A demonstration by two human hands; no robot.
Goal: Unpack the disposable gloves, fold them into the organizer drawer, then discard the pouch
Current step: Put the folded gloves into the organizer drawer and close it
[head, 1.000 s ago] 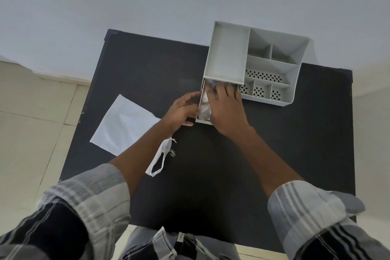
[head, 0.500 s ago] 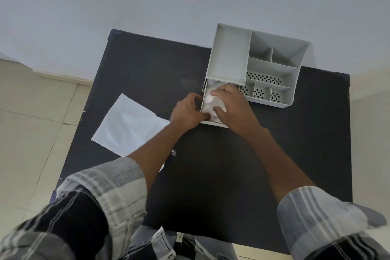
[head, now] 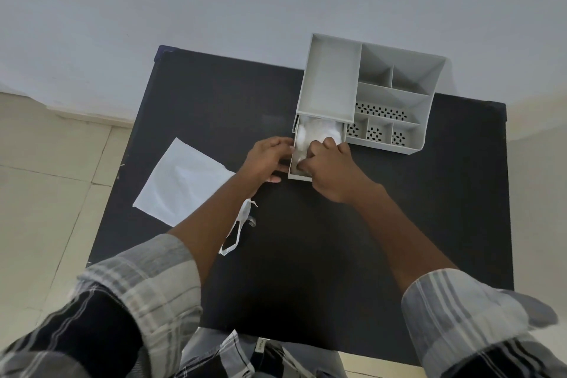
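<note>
At table's far edge | drawer [head: 299,174] open | gloves [head: 319,133] inside

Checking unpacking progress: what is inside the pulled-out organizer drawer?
Crumpled white gloves fill the drawer. The right hand covers its near part, so anything beneath the hand or gloves is hidden.

Grey, white and black plaid shirt, sleeves [head: 144,279] pushed up, bare forearms

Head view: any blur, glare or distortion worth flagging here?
Head view: wide-angle bending at the table edges; sleeves soft at the bottom; gloves washed out white in the drawer, fold detail lost; dim, even light, no hard shadows.
</note>
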